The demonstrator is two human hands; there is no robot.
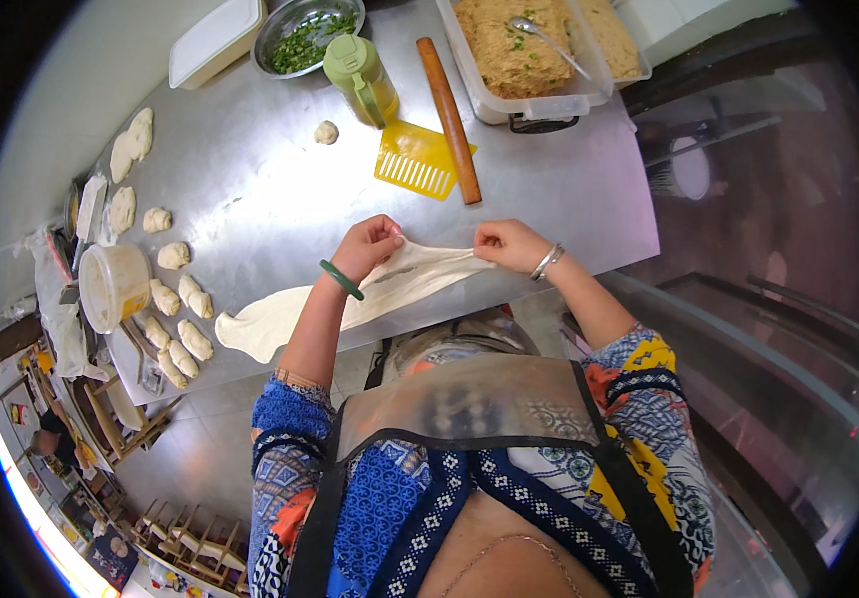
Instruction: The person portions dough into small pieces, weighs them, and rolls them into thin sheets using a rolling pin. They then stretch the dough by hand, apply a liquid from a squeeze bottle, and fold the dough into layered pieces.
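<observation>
A long, thin sheet of dough lies along the near edge of the steel table. My left hand, with a green bangle at the wrist, pinches its upper edge between thumb and fingers. Farther right, my right hand, wearing silver bangles, grips the dough's right end. Between the hands the edge is drawn out and slightly lifted. Beyond them lie a wooden rolling pin and a yellow slotted plastic scraper, the pin resting over the scraper's right side. A small dough ball sits farther back.
Several dough pieces and a plastic tub are at the left. At the back stand a lidded white box, a steel bowl of chopped greens, a green bottle and a clear bin of tan filling with a spoon.
</observation>
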